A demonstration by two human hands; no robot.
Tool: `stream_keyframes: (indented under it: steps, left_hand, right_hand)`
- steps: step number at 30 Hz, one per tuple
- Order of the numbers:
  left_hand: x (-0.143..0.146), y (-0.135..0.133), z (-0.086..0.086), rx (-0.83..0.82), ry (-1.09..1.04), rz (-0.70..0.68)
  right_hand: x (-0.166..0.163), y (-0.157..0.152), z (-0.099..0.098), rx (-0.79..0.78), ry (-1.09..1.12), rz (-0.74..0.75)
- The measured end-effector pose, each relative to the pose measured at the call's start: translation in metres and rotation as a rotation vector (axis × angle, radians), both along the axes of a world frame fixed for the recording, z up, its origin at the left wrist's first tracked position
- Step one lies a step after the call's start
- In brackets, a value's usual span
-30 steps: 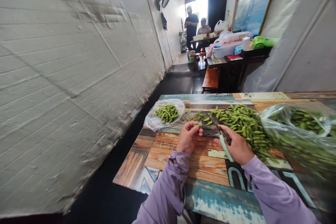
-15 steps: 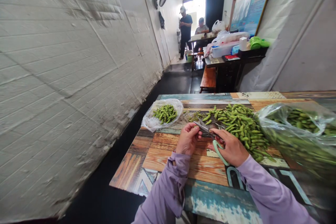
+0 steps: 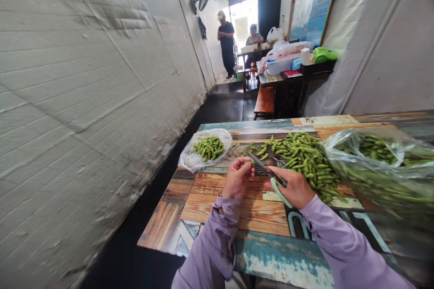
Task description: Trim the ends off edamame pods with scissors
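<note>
Between the thumb and fingers of my left hand [image 3: 236, 179] is a green soybean pod [image 3: 251, 162], mostly covered by the fingers. My right hand [image 3: 293, 187] grips a pair of scissors [image 3: 280, 192] with pale green handles. The scissor blades point left and reach the pod at my left fingertips; they look closed or nearly so. Just beyond my right hand lies a heap of loose soybean pods [image 3: 307, 156]. Small trimmings [image 3: 250, 148] lie behind the blade tips. To the left, more pods [image 3: 209, 148] sit on a clear plastic bag [image 3: 188, 159].
A large clear bag of pods [image 3: 383, 176] stands on the right of the patterned table [image 3: 210, 207]. Behind are a wooden bench [image 3: 264, 100] and a second table [image 3: 271, 79] with boxes and bags. Two people are at the back. A white wall [image 3: 84, 99] runs along the left.
The whole view has shifted slightly, so the table and hands appear further left. The scissor blades were apart before and are now closer together at the pod.
</note>
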State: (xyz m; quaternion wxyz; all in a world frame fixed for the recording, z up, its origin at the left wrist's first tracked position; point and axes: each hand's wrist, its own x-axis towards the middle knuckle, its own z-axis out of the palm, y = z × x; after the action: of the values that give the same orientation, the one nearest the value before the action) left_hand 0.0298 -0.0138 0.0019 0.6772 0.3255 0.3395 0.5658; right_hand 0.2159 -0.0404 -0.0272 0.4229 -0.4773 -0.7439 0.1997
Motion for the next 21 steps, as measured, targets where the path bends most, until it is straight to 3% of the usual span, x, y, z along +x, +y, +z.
stream_keyframes:
  steps: [5,8,11,16,21]
  left_hand:
    - [-0.007,0.006,0.000,-0.067,-0.148,0.003]
    - [-0.002,0.015,-0.003,-0.082,-0.032,-0.001]
    - [0.014,0.029,-0.009,0.072,0.410,0.023]
    - [0.042,0.047,-0.016,0.438,1.287,0.132]
    - [0.054,0.046,-0.018,0.488,1.721,0.116]
  right_hand:
    - [0.006,0.006,0.010,-0.273,0.434,-0.175]
    - [0.010,0.007,0.018,-0.418,0.739,-0.179]
    - [0.011,0.008,0.022,-0.453,0.881,-0.150]
    - [0.010,0.009,0.023,-0.437,0.871,-0.161]
    - [0.011,0.012,0.023,-0.411,0.802,-0.186]
